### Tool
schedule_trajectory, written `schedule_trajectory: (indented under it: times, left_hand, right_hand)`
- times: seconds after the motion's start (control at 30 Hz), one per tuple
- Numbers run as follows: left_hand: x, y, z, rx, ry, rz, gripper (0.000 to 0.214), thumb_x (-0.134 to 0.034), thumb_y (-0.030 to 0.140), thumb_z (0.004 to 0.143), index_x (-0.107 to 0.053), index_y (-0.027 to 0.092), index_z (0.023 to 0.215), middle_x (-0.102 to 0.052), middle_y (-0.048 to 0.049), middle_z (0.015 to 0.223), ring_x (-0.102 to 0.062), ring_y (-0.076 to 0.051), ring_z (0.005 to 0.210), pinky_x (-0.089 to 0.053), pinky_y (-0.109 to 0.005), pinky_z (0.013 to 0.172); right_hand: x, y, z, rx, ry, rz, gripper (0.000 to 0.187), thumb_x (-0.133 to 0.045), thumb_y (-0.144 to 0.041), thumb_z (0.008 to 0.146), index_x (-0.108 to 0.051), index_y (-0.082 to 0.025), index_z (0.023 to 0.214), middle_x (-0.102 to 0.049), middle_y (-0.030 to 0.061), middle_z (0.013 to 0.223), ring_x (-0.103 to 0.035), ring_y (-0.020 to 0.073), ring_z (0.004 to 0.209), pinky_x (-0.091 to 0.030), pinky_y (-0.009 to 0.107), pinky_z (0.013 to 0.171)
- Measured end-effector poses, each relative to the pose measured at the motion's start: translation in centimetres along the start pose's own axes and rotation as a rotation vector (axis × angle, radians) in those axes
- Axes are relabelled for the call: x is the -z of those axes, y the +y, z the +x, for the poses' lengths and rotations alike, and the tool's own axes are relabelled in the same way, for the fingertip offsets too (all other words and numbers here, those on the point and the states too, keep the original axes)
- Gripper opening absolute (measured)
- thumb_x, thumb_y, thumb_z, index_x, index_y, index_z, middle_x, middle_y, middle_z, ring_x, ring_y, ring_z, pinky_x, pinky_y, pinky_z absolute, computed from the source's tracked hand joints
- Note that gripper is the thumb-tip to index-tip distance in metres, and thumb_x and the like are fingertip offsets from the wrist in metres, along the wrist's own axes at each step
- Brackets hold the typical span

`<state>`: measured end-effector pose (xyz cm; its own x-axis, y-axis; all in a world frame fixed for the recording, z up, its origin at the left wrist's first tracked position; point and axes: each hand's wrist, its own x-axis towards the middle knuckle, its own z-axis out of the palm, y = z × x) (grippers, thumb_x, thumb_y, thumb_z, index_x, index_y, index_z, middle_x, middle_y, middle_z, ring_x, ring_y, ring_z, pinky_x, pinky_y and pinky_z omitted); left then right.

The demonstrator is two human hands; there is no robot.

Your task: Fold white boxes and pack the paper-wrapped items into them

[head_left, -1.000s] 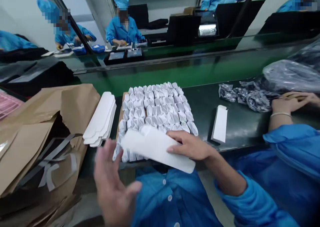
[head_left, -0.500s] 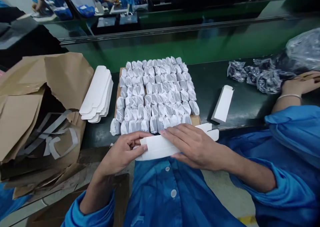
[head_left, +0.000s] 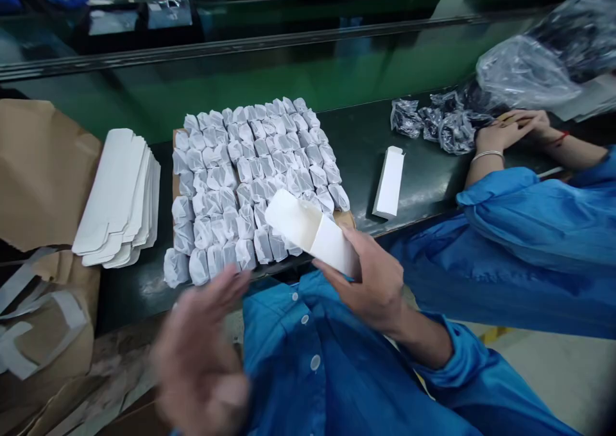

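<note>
My right hand (head_left: 368, 279) is closed around a white cardboard box (head_left: 332, 247), squared up into a tube. Its near end is hidden by my fingers. The box's far end gapes, with a long flap (head_left: 289, 215) sticking out to the upper left above the wrapped pieces. My left hand (head_left: 202, 352), blurred by motion, is off the box at the lower left; its fingers are stretched and apart from the thumb, with nothing seen in it. Rows of pieces wrapped in white paper (head_left: 216, 202) fill a cardboard tray (head_left: 345, 219) in front of me.
Flat white cartons (head_left: 113, 192) lie stacked left of the tray, beside a torn brown paper wrapping (head_left: 43, 173). Another white box (head_left: 389, 183) lies to the right. Farther right are bagged dark items (head_left: 455, 128) and a co-worker's hands (head_left: 510, 131). A green barrier (head_left: 269, 77) runs behind.
The flattened carton is now a squared tube with its end open, tilted up in my right hand. My left hand has let go and moved down-left. The view has shifted right.
</note>
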<state>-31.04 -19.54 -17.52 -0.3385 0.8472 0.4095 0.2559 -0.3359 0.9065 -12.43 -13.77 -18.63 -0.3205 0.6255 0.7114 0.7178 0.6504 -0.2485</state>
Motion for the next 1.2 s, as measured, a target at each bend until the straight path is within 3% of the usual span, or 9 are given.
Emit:
schedule_trajectory:
  times: [0.07, 0.13, 0.27, 0.37, 0.47, 0.63, 0.8, 0.97, 1.2]
  left_hand:
    - [-1.9, -0.2, -1.4, 0.024, -0.037, -0.041, 0.088, -0.067, 0.06, 0.082, -0.028, 0.026, 0.154, -0.059, -0.0153, 0.14, -0.063, -0.033, 0.123, -0.058, -0.044, 0.094]
    - [-3.0, -0.7, -1.8, 0.114, 0.019, 0.008, 0.096, -0.073, 0.051, 0.081, -0.02, 0.022, 0.155, -0.066, -0.0153, 0.126, -0.071, -0.029, 0.105, -0.061, -0.04, 0.085]
    - [-2.0, -1.6, -1.2, 0.245, -0.11, 0.167, 0.075, -0.075, 0.043, 0.079, -0.042, 0.021, 0.143, -0.067, -0.0123, 0.119, -0.073, -0.024, 0.086, -0.062, -0.035, 0.072]
    - [-1.0, -1.8, -1.4, 0.062, -0.171, 0.285, 0.063, -0.072, 0.039, 0.08, -0.048, 0.023, 0.136, -0.063, -0.0111, 0.125, -0.069, -0.026, 0.107, -0.06, -0.037, 0.085]
    - [-1.0, -2.0, -1.9, -0.078, -0.163, 0.361, 0.053, -0.07, 0.031, 0.079, -0.051, 0.023, 0.128, -0.066, -0.0071, 0.115, -0.069, -0.023, 0.105, -0.058, -0.035, 0.087]
    - [-1.1, -2.9, -2.0, 0.063, -0.278, 0.219, 0.042, -0.07, 0.033, 0.079, -0.05, 0.023, 0.115, -0.067, -0.0035, 0.094, -0.07, -0.018, 0.073, -0.057, -0.029, 0.064]
    - [-0.6, -3.0, -1.3, 0.032, -0.372, 0.276, 0.042, -0.069, 0.032, 0.079, -0.048, 0.024, 0.114, -0.066, -0.0034, 0.094, -0.071, -0.02, 0.08, -0.056, -0.031, 0.068]
    - [-0.6, -2.2, -0.4, -0.084, -0.398, 0.365, 0.037, -0.067, 0.029, 0.079, -0.049, 0.024, 0.112, -0.065, -0.0029, 0.1, -0.068, -0.015, 0.071, -0.053, -0.026, 0.062]
    - [-0.9, -2.2, -0.5, -0.112, -0.338, 0.404, 0.046, -0.064, 0.028, 0.079, -0.044, 0.023, 0.12, -0.062, -0.0034, 0.103, -0.066, -0.015, 0.073, -0.052, -0.025, 0.057]
  right_hand:
    - [-0.6, -1.5, -0.8, 0.037, 0.027, 0.05, 0.061, -0.054, -0.025, 0.096, -0.035, -0.003, 0.149, -0.069, 0.0217, 0.117, -0.066, 0.0296, 0.114, -0.057, 0.04, 0.093]
    - [-0.4, -2.5, -1.1, 0.13, -0.14, 0.22, 0.065, -0.049, -0.029, 0.098, -0.027, 0.0, 0.153, -0.064, 0.0246, 0.125, -0.061, 0.0307, 0.123, -0.056, 0.041, 0.095]
    - [0.7, -1.8, 0.6, -0.083, -0.38, 0.595, 0.069, -0.059, -0.051, 0.094, -0.038, -0.016, 0.149, -0.064, 0.016, 0.128, -0.065, 0.0221, 0.11, -0.057, 0.033, 0.088]
    - [0.4, -0.7, 2.1, -0.094, -0.357, 0.794, 0.038, -0.06, -0.04, 0.095, -0.063, -0.016, 0.125, -0.069, 0.0107, 0.108, -0.066, 0.0173, 0.097, -0.055, 0.028, 0.084]
    - [-0.5, -0.1, 2.6, -0.032, -0.423, 0.921, 0.028, -0.058, -0.035, 0.097, -0.07, -0.014, 0.11, -0.07, 0.0111, 0.104, -0.066, 0.0165, 0.095, -0.054, 0.028, 0.083]
    - [-1.1, 1.1, 4.4, -0.536, -0.298, 1.17, 0.029, -0.056, -0.038, 0.099, -0.072, -0.014, 0.094, -0.07, 0.0048, 0.083, -0.066, 0.0121, 0.071, -0.054, 0.024, 0.066]
    - [-2.2, 1.3, 6.7, -0.774, -0.569, 1.48, 0.032, -0.075, -0.044, 0.083, -0.06, -0.016, 0.082, -0.059, -0.0039, 0.066, -0.056, 0.0084, 0.058, -0.047, 0.019, 0.052]
    - [-2.3, 0.5, 6.1, -0.771, -0.593, 1.476, 0.034, -0.069, -0.047, 0.088, -0.066, -0.014, 0.081, -0.064, 0.0002, 0.076, -0.058, 0.0092, 0.068, -0.049, 0.022, 0.064]
    - [-1.6, -0.1, 5.9, -0.699, -0.67, 1.408, 0.027, -0.081, -0.038, 0.077, -0.071, -0.014, 0.083, -0.069, 0.003, 0.083, -0.063, 0.0132, 0.079, -0.05, 0.025, 0.07]
